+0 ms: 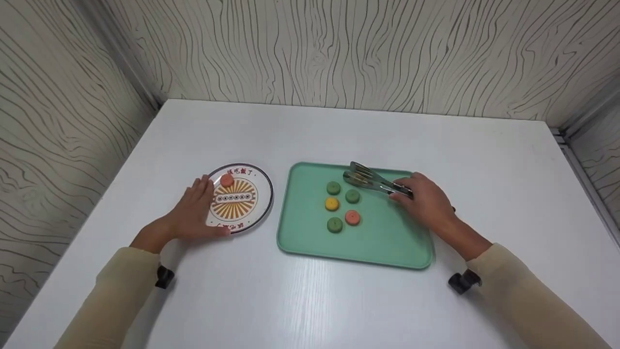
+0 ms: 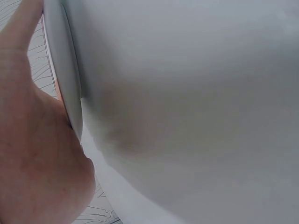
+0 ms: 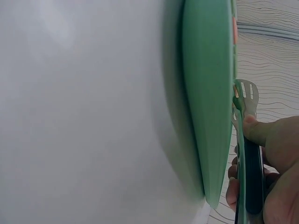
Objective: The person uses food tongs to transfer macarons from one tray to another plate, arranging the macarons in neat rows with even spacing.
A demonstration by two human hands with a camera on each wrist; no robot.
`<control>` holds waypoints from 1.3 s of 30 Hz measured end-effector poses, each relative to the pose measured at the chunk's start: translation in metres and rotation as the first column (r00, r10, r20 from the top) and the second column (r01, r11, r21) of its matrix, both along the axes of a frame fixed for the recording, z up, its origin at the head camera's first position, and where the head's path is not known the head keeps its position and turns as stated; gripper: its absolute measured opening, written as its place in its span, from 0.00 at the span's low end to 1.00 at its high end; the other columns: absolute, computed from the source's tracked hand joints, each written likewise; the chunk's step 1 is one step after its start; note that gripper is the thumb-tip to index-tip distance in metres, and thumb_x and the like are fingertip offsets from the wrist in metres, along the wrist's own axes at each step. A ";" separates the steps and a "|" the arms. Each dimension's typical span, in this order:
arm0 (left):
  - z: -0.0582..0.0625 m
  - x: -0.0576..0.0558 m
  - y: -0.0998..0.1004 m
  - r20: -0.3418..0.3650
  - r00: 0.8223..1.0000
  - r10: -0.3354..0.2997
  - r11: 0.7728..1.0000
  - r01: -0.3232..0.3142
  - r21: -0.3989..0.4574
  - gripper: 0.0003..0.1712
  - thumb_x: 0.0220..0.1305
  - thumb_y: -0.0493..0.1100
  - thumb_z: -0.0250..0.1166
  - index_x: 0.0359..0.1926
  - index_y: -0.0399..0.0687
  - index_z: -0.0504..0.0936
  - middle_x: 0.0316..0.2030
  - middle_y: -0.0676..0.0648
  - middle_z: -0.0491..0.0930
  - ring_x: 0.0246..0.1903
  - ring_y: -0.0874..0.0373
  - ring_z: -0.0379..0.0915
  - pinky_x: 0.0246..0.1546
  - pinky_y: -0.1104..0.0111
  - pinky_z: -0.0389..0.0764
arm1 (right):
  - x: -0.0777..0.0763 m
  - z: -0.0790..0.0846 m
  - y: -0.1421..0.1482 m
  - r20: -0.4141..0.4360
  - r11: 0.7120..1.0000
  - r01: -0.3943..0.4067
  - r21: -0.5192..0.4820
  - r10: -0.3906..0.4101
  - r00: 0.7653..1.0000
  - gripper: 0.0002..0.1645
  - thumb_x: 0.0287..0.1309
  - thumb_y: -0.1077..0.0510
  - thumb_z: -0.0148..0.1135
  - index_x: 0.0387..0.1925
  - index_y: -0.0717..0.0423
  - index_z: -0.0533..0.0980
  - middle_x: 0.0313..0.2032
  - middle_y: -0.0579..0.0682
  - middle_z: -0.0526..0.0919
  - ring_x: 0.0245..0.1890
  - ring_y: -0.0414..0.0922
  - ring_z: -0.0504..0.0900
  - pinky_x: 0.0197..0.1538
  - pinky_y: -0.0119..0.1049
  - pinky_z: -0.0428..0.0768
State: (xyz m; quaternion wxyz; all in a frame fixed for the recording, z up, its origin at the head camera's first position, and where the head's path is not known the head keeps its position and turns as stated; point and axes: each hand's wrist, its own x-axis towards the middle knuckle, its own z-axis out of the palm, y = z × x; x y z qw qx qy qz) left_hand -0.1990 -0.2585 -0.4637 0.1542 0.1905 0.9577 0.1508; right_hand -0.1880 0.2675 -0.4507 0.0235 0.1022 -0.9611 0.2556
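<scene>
My right hand point(image 1: 425, 201) grips metal tongs point(image 1: 370, 179) with dark handles over the right part of a green tray point(image 1: 310, 242). The tongs' slotted heads stand apart, with nothing visible between them. On the tray lie small round pieces: three green ones, including the front green piece point(image 1: 334, 225), a yellow piece point(image 1: 332, 203) and a salmon piece point(image 1: 352, 217). To the left, a patterned white plate point(image 1: 264, 194) bears an orange-pink round piece point(image 1: 226, 180) near its upper left rim. My left hand point(image 1: 193, 213) touches that plate's left side, fingers straight and thumb at the front rim.
Plate and tray stand on a white table point(image 1: 310, 300), with a narrow gap between them. A wood-grain patterned wall point(image 1: 315, 53) rises behind the table's back edge, and another patterned wall point(image 1: 53, 145) stands on the left.
</scene>
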 end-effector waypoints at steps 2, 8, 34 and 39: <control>0.000 0.000 -0.001 0.000 1.000 -0.001 1.000 0.001 -0.003 0.77 0.54 0.75 0.67 0.76 0.23 0.36 0.78 0.26 0.29 0.77 0.30 0.22 0.74 0.39 0.36 | 0.000 0.000 0.000 0.002 1.000 -0.003 0.001 0.003 1.000 0.20 0.65 0.54 0.69 0.52 0.64 0.83 0.34 0.55 0.76 0.31 0.48 0.69 0.34 0.40 0.67; 0.000 0.001 0.000 -0.001 1.000 0.002 1.000 -0.002 0.007 0.77 0.54 0.75 0.67 0.76 0.22 0.37 0.78 0.26 0.30 0.77 0.30 0.22 0.74 0.39 0.36 | 0.001 0.000 -0.001 -0.009 1.000 -0.003 0.012 0.003 1.000 0.20 0.66 0.54 0.69 0.53 0.65 0.83 0.34 0.55 0.77 0.31 0.48 0.70 0.34 0.41 0.68; 0.003 0.001 0.000 0.011 1.000 -0.007 1.000 0.007 0.011 0.77 0.54 0.75 0.67 0.76 0.22 0.37 0.78 0.26 0.29 0.77 0.30 0.21 0.74 0.38 0.36 | 0.001 0.010 -0.003 -0.030 0.999 -0.006 0.041 0.007 1.000 0.23 0.66 0.54 0.69 0.55 0.65 0.82 0.35 0.56 0.78 0.31 0.48 0.71 0.34 0.42 0.69; 0.005 0.002 0.002 0.011 1.000 -0.005 1.000 0.005 0.018 0.77 0.54 0.74 0.67 0.76 0.22 0.37 0.78 0.26 0.29 0.77 0.30 0.22 0.74 0.38 0.37 | 0.000 0.011 -0.004 -0.038 0.999 -0.014 0.035 0.015 0.999 0.23 0.65 0.54 0.69 0.54 0.65 0.82 0.33 0.56 0.77 0.31 0.48 0.71 0.34 0.41 0.68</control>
